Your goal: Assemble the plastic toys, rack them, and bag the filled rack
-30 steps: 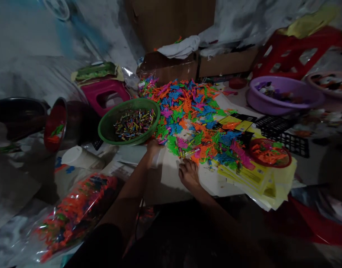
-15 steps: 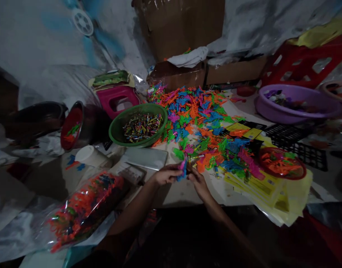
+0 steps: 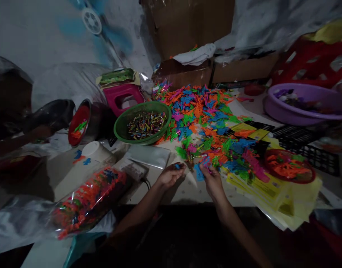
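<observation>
My left hand (image 3: 171, 175) is turned palm up, its fingers curled around a small blue piece (image 3: 178, 166) that shows at the fingertips. My right hand (image 3: 213, 181) pinches a pink and blue plastic toy piece (image 3: 205, 161) at the edge of the heap. Just beside those fingers is a flat blue plastic piece (image 3: 199, 173); whether it is held or lies on the table I cannot tell. Beyond both hands spreads a heap of bright plastic toy pieces (image 3: 198, 108) in orange, blue, green and pink. A green basin (image 3: 119, 128) contains many small multicoloured cylinders.
Left are a filled clear bag (image 3: 89, 197), a white cup (image 3: 94, 152) and what looks like another person's arm (image 3: 22, 140). A clear plastic packet (image 3: 148, 156) lies before the basin. Right are yellow printed sheets (image 3: 271, 190), a red basket (image 3: 312, 175) and a purple basin (image 3: 299, 116).
My hands, which were together at a pink and blue piece, have moved apart. The right one has gone right with a pink and blue piece. An arm now shows at far left.
</observation>
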{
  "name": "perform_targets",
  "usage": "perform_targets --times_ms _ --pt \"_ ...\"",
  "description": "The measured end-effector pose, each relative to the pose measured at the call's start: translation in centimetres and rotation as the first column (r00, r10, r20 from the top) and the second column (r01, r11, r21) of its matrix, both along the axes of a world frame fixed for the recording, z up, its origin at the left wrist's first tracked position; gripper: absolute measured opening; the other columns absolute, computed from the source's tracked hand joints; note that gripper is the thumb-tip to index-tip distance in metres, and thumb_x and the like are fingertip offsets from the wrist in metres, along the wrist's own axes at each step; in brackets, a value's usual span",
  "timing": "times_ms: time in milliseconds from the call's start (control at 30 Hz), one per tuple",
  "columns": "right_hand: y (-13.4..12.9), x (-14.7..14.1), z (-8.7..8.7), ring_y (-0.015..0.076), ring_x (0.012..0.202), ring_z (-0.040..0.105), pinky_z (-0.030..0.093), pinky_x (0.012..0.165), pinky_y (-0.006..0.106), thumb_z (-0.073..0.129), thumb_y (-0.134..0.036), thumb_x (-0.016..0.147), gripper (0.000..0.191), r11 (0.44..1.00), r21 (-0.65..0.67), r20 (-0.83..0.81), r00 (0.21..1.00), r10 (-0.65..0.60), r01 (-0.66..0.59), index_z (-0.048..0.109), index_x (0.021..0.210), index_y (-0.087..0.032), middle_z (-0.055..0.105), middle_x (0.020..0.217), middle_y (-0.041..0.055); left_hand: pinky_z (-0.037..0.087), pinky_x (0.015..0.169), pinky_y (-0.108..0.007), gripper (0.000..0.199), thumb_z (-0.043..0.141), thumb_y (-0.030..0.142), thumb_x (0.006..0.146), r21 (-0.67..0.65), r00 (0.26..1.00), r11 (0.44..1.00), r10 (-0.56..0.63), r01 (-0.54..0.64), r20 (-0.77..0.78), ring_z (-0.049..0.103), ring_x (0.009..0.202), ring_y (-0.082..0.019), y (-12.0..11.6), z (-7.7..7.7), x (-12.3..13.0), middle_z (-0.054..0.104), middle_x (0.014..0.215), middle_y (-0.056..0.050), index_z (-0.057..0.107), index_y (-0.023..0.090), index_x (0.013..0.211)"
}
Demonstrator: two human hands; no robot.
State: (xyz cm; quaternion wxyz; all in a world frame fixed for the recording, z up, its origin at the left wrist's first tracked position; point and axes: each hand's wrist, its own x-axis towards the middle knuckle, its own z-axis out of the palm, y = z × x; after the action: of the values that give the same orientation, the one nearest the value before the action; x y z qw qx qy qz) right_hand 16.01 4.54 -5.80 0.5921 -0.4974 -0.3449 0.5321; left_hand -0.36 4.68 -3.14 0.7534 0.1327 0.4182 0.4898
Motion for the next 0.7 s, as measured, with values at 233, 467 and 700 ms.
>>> perform_targets --times_ms 233,467,700 --pt "-0.8 -0.9 3.3 0.006 0.048 0.037 0.031 0.048 0.02 0.066 -0.044 0.063 0.03 0.995 0.024 0.024 0.995 0.096 -0.097 0.055 0.059 -0.017 0.045 0.053 -0.0057 0.05 0.077 -0.039 0.038 0.07 0.012 0.064 0.147 0.986 0.975 -0.167 0.169 -0.029 0.063 0.077 -0.016 -1.3 1.5 -0.1 0.064 0.082 -0.001 0.058 0.017 0.099" --pt "-1.2 -0.8 4.4 0.006 0.047 0.033 0.029 0.045 0.02 0.06 -0.045 0.067 0.032 0.988 0.086 0.174 0.978 0.112 -0.128 0.052 0.058 -0.016 0.041 0.051 -0.0058 0.048 0.062 -0.026 0.038 0.077 0.027 0.054 0.198 0.942 0.947 -0.196 0.254 -0.272 0.059 0.064 -0.011 -1.9 1.7 0.6 0.065 0.078 -0.004 0.065 0.012 0.086" --pt "-1.1 -1.0 3.9 0.0058 0.046 0.031 0.029 0.044 0.019 0.058 -0.043 0.069 0.031 0.988 0.11 0.283 0.956 0.077 -0.113 0.05 0.056 -0.016 0.037 0.049 -0.0063 0.045 0.06 -0.023 0.037 0.071 0.032 0.062 0.349 0.802 0.872 -0.078 0.343 -0.592 0.053 0.057 -0.008 -2.0 1.1 0.7 0.065 0.072 -0.003 0.067 0.012 0.093"
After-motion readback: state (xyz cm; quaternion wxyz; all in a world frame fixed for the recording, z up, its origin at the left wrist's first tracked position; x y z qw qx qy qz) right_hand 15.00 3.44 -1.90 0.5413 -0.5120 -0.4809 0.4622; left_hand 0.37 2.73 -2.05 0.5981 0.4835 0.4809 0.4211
